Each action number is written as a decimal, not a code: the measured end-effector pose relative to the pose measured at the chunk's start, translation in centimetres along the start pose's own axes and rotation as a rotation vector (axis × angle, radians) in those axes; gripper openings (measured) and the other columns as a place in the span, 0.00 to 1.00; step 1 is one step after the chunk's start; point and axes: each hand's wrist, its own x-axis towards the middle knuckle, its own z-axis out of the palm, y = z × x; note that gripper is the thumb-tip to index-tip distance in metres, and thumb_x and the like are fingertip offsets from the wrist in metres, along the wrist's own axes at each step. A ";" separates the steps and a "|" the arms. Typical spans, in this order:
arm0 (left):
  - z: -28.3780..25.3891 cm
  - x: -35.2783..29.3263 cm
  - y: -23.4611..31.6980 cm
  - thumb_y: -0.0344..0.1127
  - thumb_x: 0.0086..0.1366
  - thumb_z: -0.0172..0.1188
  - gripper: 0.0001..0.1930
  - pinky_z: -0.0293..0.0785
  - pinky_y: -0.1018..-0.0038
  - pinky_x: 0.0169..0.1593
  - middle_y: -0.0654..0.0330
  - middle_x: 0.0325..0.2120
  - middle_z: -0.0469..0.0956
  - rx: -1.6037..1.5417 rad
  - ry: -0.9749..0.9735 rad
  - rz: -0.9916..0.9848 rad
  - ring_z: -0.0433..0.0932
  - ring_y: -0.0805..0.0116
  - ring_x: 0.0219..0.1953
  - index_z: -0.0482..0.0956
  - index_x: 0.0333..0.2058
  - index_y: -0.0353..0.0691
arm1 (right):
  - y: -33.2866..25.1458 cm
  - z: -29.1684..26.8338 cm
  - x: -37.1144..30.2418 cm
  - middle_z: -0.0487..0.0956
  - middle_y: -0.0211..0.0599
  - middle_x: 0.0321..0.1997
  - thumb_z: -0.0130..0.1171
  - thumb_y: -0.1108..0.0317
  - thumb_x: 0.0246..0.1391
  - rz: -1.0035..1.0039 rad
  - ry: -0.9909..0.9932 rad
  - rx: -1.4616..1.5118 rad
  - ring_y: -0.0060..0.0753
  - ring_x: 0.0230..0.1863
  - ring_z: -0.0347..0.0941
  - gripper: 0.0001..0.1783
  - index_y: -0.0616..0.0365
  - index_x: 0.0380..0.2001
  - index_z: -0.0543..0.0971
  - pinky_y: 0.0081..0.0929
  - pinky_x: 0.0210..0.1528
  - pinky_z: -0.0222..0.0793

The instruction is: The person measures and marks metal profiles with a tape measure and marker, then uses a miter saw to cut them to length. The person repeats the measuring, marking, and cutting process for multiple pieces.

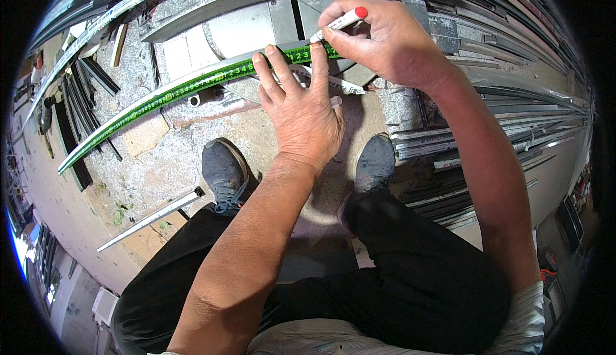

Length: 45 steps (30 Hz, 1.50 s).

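Note:
A long green tape measure [192, 85] with pale digits stretches along a slim silver metal profile [169, 84], both curving away to the left. My left hand [300, 101] presses down on the tape and profile with its fingers stretched and spread. Between the fingers and thumb of my right hand [391, 43] is a white marker pen [339, 24] with a red end. Its tip points down at the profile, just beyond my left fingertips; whether it touches I cannot tell. Underneath lies a round metal saw table [250, 29] with a dark slot [295, 9].
Two grey fence bars [215, 11] stand at the far side of the saw table. Stacks of metal profiles [481, 121] lie at right, and dark offcuts [80, 98] at left. My shoes [374, 162] are on the dusty floor, near a loose white profile [151, 219].

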 end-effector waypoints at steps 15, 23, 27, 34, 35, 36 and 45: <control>0.2 0.0 0.0 0.39 0.64 0.65 0.50 0.48 0.31 0.74 0.19 0.74 0.38 0.004 -0.005 0.006 0.34 0.14 0.76 0.47 0.81 0.59 | -0.1 0.0 -0.2 0.89 0.40 0.36 0.67 0.62 0.64 0.028 0.008 -0.016 0.33 0.39 0.88 0.09 0.53 0.43 0.86 0.32 0.44 0.82; 0.2 0.0 0.1 0.39 0.63 0.68 0.50 0.49 0.31 0.74 0.20 0.74 0.38 0.005 0.001 -0.007 0.34 0.14 0.77 0.49 0.80 0.58 | 0.0 0.1 0.0 0.89 0.40 0.36 0.67 0.62 0.64 0.003 0.016 0.000 0.33 0.38 0.88 0.09 0.54 0.43 0.86 0.32 0.44 0.82; 0.2 0.0 0.1 0.40 0.63 0.68 0.51 0.48 0.31 0.75 0.20 0.74 0.38 0.006 0.000 -0.008 0.34 0.14 0.77 0.49 0.80 0.59 | 0.0 0.1 -0.1 0.89 0.40 0.36 0.67 0.62 0.64 0.003 0.020 -0.003 0.33 0.38 0.88 0.09 0.54 0.43 0.86 0.32 0.44 0.81; 0.1 0.0 0.0 0.39 0.63 0.68 0.51 0.48 0.31 0.75 0.20 0.74 0.38 0.002 0.006 -0.001 0.35 0.14 0.76 0.49 0.80 0.59 | 0.1 0.1 0.0 0.89 0.40 0.36 0.67 0.62 0.64 -0.007 0.019 0.005 0.33 0.38 0.87 0.10 0.54 0.43 0.86 0.32 0.44 0.81; 0.1 0.0 0.0 0.39 0.63 0.68 0.51 0.48 0.31 0.75 0.20 0.74 0.38 0.002 0.003 -0.001 0.35 0.14 0.76 0.48 0.80 0.59 | 0.4 0.2 -0.1 0.87 0.35 0.35 0.67 0.62 0.66 -0.019 0.013 -0.007 0.26 0.37 0.83 0.10 0.54 0.45 0.86 0.28 0.42 0.79; 0.1 0.0 0.0 0.39 0.63 0.68 0.51 0.48 0.31 0.75 0.20 0.74 0.38 0.004 0.001 -0.001 0.35 0.14 0.76 0.48 0.80 0.60 | 0.6 0.2 -0.1 0.85 0.30 0.35 0.66 0.62 0.68 -0.034 0.007 -0.017 0.20 0.36 0.79 0.10 0.54 0.46 0.85 0.24 0.39 0.76; 0.1 0.0 0.0 0.39 0.63 0.68 0.52 0.48 0.31 0.75 0.20 0.74 0.38 0.006 0.000 -0.006 0.35 0.14 0.76 0.47 0.81 0.60 | 0.7 0.4 -0.2 0.83 0.25 0.36 0.65 0.61 0.70 -0.044 0.008 -0.023 0.14 0.35 0.76 0.10 0.53 0.48 0.84 0.20 0.37 0.74</control>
